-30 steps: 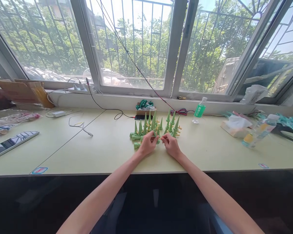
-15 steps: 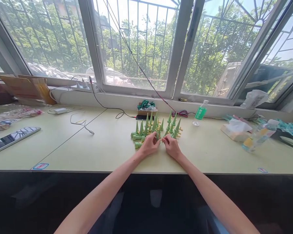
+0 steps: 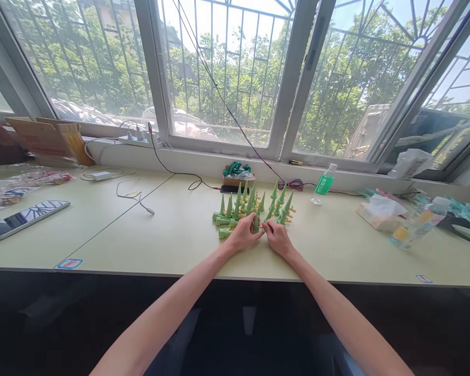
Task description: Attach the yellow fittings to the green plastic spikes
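Note:
My left hand [image 3: 246, 234] is closed around a green cone-shaped piece [image 3: 256, 223], which stands upright between thumb and fingers. Close beside it, my right hand [image 3: 277, 236] pinches at a small yellowish peg [image 3: 261, 226] at the cone's side; the fingertips hide most of it. Behind both hands stand several more green cones [image 3: 284, 215] with yellow pegs sticking out of their sides. To the left, several green tube-like pieces [image 3: 224, 233] lie on their sides.
A small box [image 3: 238, 181] with green material and a dark phone [image 3: 235, 189] lie behind the cones. At right are a green-labelled bottle [image 3: 323, 184], a tissue box [image 3: 379, 216] and another bottle [image 3: 419, 224]. A cable [image 3: 141, 201] and a tablet [image 3: 25, 219] lie left.
The view has shifted slightly, so things appear a little further right. Both hands stay together at the green cone, with only small finger movements.

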Available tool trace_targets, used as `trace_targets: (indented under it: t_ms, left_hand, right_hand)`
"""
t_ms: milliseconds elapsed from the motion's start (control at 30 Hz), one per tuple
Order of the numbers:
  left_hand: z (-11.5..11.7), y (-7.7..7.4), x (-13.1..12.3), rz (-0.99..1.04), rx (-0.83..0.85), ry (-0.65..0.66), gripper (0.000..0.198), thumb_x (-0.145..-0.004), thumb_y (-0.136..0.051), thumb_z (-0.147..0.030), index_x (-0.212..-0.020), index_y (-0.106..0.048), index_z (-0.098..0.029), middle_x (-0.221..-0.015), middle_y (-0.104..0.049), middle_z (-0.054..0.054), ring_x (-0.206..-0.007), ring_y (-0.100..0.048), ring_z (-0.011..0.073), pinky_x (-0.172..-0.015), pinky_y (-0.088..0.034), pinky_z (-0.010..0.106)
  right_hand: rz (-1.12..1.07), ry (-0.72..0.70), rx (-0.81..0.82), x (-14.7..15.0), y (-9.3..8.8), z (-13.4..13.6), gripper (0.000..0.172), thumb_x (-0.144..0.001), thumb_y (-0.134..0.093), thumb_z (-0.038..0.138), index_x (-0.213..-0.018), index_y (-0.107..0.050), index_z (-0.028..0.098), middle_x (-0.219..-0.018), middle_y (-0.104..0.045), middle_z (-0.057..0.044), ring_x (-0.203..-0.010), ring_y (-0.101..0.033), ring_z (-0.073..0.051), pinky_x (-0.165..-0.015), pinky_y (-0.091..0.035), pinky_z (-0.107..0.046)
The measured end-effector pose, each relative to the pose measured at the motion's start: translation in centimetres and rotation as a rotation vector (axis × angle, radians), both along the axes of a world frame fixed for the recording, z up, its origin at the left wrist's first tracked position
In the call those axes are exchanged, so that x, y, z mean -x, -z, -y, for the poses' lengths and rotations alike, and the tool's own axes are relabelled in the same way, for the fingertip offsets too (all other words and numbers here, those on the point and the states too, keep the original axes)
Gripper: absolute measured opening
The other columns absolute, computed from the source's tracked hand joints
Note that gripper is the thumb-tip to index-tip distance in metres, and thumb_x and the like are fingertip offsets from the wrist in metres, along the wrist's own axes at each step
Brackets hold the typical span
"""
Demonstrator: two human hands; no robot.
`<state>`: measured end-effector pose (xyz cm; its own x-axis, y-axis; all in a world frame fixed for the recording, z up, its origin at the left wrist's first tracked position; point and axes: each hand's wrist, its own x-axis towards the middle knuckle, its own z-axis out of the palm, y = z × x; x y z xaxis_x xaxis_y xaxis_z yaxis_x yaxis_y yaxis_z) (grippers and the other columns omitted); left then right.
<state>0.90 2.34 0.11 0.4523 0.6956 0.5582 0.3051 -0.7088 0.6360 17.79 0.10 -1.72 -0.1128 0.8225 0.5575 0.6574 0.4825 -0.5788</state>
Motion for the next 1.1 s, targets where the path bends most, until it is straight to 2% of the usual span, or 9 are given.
trace_targets:
  t_ms: [300, 500, 700, 1100]
  left_hand:
    - [0.03, 0.25, -0.08, -0.018, -0.021, -0.015, 0.028, -0.081, -0.062, -0.034, -0.075, -0.039, -0.021, -0.056, -0.042, -0.007, -0.05, -0.039, 0.0099, -0.05, -0.029, 0.024]
    - [-0.14, 0.23, -0.14, -0.004, -0.019, 0.0, 0.017, -0.086, -0.058, -0.032, -0.083, -0.047, -0.019, -0.062, -0.048, -0.005, -0.052, -0.04, 0.0101, -0.054, -0.032, 0.025]
    - [-0.3, 0.2, -0.13, 0.012, -0.019, -0.003, 0.015, -0.086, -0.057, -0.029, -0.081, -0.048, -0.018, -0.063, -0.049, -0.004, -0.053, -0.04, 0.0101, -0.054, -0.032, 0.025]
    - [-0.5, 0.13, 0.01, 0.031, -0.017, -0.104, 0.016, -0.086, -0.056, -0.029, -0.077, -0.049, -0.018, -0.059, -0.046, -0.004, -0.052, -0.038, 0.0098, -0.052, -0.031, 0.024]
  right_hand:
    - [0.039, 0.036, 0.0, -0.18, 0.48, -0.5, 0.037, -0.096, -0.036, 0.038, -0.063, -0.038, 0.022, -0.055, -0.048, 0.002, -0.049, -0.038, -0.013, -0.051, -0.028, -0.026]
    - [0.056, 0.045, 0.036, -0.09, 0.5, -0.54, 0.034, -0.095, -0.033, 0.034, -0.064, -0.041, 0.022, -0.059, -0.054, 0.0, -0.052, -0.045, -0.014, -0.054, -0.03, -0.026]
    - [0.071, 0.046, 0.063, 0.06, 0.24, -0.36, 0.033, -0.096, -0.033, 0.033, -0.066, -0.043, 0.022, -0.062, -0.057, -0.001, -0.054, -0.047, -0.014, -0.055, -0.031, -0.026]
    - [0.03, -0.081, 0.07, 0.09, 0.08, -0.09, 0.029, -0.097, -0.036, 0.033, -0.072, -0.046, 0.021, -0.06, -0.05, 0.002, -0.054, -0.043, -0.013, -0.056, -0.032, -0.024]
